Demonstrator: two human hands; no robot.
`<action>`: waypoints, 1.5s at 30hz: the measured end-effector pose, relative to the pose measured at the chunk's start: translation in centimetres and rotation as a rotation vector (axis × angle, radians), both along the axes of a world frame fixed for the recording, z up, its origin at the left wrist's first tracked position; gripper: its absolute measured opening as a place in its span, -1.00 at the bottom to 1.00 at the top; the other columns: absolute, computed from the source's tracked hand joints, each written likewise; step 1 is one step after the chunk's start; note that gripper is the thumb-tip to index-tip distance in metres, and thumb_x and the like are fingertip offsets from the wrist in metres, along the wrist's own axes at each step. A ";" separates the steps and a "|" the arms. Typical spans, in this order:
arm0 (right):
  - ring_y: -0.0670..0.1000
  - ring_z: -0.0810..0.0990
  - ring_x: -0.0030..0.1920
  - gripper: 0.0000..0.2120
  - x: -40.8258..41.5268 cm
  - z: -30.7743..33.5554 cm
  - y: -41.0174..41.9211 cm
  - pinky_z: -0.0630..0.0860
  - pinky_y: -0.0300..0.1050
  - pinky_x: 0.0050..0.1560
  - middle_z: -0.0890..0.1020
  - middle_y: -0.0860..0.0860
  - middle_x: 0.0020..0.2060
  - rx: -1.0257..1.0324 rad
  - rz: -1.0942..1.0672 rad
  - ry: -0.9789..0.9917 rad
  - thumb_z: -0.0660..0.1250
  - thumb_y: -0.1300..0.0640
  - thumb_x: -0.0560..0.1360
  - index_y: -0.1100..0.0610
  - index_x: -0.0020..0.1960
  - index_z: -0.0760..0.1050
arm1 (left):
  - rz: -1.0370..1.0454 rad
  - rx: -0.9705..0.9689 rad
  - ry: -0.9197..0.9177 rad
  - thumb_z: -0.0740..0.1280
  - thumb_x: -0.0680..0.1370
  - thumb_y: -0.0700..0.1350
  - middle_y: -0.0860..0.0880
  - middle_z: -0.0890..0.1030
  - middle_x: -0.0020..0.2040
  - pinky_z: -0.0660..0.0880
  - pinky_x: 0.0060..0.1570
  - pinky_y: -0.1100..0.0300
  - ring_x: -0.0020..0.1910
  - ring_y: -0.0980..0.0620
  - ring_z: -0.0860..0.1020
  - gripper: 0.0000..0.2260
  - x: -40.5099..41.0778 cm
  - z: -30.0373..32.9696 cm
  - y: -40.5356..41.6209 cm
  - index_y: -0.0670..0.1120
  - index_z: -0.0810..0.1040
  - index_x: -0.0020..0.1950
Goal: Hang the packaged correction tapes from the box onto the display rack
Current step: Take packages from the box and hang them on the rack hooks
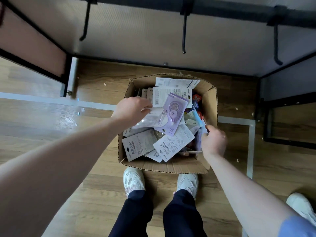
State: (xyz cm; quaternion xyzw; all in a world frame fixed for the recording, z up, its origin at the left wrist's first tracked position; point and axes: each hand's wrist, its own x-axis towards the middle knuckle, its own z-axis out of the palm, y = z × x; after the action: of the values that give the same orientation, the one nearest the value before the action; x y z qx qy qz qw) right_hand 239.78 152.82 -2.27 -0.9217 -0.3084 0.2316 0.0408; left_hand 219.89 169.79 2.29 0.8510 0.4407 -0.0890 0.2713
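Observation:
An open cardboard box (211,106) stands on the floor in front of my feet, full of several carded correction tape packs lying in a loose heap. My left hand (131,108) reaches into the box from the left and pinches a blurred pale pack (150,118) at its edge. A purple pack (172,113) with a visible tape dispenser lies on top beside it. My right hand (213,141) is at the box's right side, its fingers curled round the edge of a bluish pack (199,139). Black hooks (184,31) of the display rack hang bare above the box.
The rack's grey back panel (145,31) and black frame (222,9) fill the top of the view. A brown panel (29,41) stands at the left. My white shoes (134,181) are just behind the box. Another white shoe (302,205) shows at lower right.

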 end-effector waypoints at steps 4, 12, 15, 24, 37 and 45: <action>0.20 0.48 0.08 -0.75 2.0 4.3 1.5 0.37 -0.11 -0.16 0.60 0.20 0.03 0.051 -0.006 0.023 0.22 0.20 0.55 0.20 0.18 0.54 | 0.014 -0.028 0.010 0.28 0.56 -0.06 0.01 0.64 -0.05 0.52 -0.17 0.09 -0.11 -0.04 0.57 -0.85 0.1 4.0 0.5 -0.04 0.61 0.04; 0.11 0.58 -0.09 -0.80 3.2 15.7 3.7 0.56 -0.06 -0.24 0.65 0.09 -0.04 0.066 0.192 0.016 0.26 0.09 0.55 0.13 0.10 0.57 | 0.068 -0.005 -0.009 0.30 0.54 -0.03 0.04 0.64 -0.05 0.47 -0.20 0.17 -0.14 0.01 0.55 -0.85 0.3 14.7 1.0 0.00 0.61 0.05; 0.09 0.60 -0.07 -0.78 3.0 21.0 4.6 0.57 -0.10 -0.23 0.66 0.07 -0.01 0.085 0.268 -0.022 0.25 0.06 0.56 0.11 0.12 0.57 | 0.081 0.042 -0.027 0.30 0.53 -0.02 0.05 0.63 -0.05 0.40 -0.23 0.21 -0.16 0.06 0.52 -0.85 0.2 19.7 1.2 -0.01 0.61 0.04; 0.02 0.57 -0.05 -0.79 2.8 37.7 6.7 0.35 -0.20 -0.31 0.63 -0.03 0.02 0.252 0.462 -0.065 0.22 0.06 0.57 0.06 0.09 0.58 | 0.120 0.206 -0.097 0.29 0.54 0.00 0.03 0.62 -0.02 0.38 -0.18 0.23 -0.07 0.02 0.55 -0.83 -0.6 35.1 1.2 -0.02 0.59 0.05; -0.12 0.51 -0.19 -0.87 2.9 57.2 6.3 0.34 -0.34 -0.32 0.63 -0.10 -0.10 0.498 0.545 -0.126 0.28 0.05 0.53 0.04 -0.03 0.59 | 0.127 0.335 -0.259 0.32 0.52 0.03 0.08 0.64 -0.06 0.30 -0.26 0.31 -0.16 0.14 0.51 -0.82 -2.4 54.9 0.2 -0.01 0.63 0.02; -0.10 0.57 -0.30 -0.87 1.7 64.1 6.7 0.42 -0.21 -0.32 0.62 -0.11 -0.32 0.567 0.612 -0.111 0.30 0.01 0.52 0.00 -0.16 0.57 | 0.134 0.353 -0.283 0.34 0.51 0.01 0.09 0.62 -0.16 0.37 -0.23 0.25 -0.19 0.10 0.51 -0.85 -3.5 61.3 -0.5 -0.03 0.64 -0.05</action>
State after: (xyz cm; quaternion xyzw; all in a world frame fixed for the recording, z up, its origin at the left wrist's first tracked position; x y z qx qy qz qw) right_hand 241.52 159.53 61.82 -0.7510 -0.6211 0.0889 0.2058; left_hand 216.40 169.28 63.61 0.8582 0.4623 0.1279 0.1827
